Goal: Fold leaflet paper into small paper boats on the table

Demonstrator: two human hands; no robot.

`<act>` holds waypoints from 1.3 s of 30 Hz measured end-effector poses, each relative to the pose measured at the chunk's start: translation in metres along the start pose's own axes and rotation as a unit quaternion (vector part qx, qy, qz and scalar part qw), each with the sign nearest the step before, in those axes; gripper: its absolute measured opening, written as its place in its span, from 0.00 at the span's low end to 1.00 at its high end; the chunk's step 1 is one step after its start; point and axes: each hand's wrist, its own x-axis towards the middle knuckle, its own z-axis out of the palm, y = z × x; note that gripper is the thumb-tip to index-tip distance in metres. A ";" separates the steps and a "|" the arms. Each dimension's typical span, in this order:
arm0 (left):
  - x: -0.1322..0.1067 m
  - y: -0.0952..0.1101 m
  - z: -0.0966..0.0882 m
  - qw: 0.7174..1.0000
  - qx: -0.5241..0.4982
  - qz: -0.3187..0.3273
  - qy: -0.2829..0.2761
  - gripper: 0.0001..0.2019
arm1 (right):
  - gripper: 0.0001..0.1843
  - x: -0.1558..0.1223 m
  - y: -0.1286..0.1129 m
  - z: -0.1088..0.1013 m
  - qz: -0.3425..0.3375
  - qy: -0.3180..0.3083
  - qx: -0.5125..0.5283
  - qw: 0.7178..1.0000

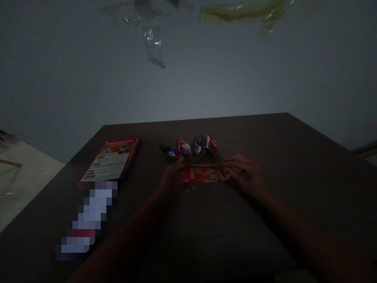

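A red-and-orange printed paper (205, 173) lies low over the middle of a dark surface (294, 188), held at both ends by a person's two hands. The left hand (173, 179) is closed on the paper's left edge. The right hand (246, 173) grips its right end, with fingers running along the upper edge. The hands are set apart, with the paper spanning the gap between them. In the dim light it cannot be told whether the paper rests flat on the surface or sits just above it.

Just behind the paper, four small folded pieces (190, 147) in red, blue and white stand in a loose row, close together and tilted at different angles. Well to the left, a red booklet (113, 158) with a pale printed panel lies flat near the surface's left edge. Nearer the camera on the same side is a blurred item (88, 216) that cannot be made out.

Beyond the surface rises a plain grey wall (59, 78). Clear film (153, 43) and a yellowish wrapper (241, 11) show against it at the top of the frame. A pale floor (23, 177) is visible at far left.
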 end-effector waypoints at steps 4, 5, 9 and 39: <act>0.005 -0.001 -0.015 0.966 0.123 0.193 0.121 0.21 | 0.07 0.000 0.003 0.002 0.173 0.031 0.112 0.978; 0.005 0.000 -0.017 0.954 0.141 0.230 0.132 0.19 | 0.08 0.000 0.003 0.002 0.216 0.029 0.145 0.965; 0.000 0.006 -0.017 0.951 0.158 0.255 0.076 0.15 | 0.11 -0.002 0.007 0.006 0.318 -0.006 0.272 0.908; -0.002 -0.021 0.009 0.998 -0.003 -0.042 -0.039 0.19 | 0.13 0.000 0.002 0.012 0.347 -0.111 0.235 0.901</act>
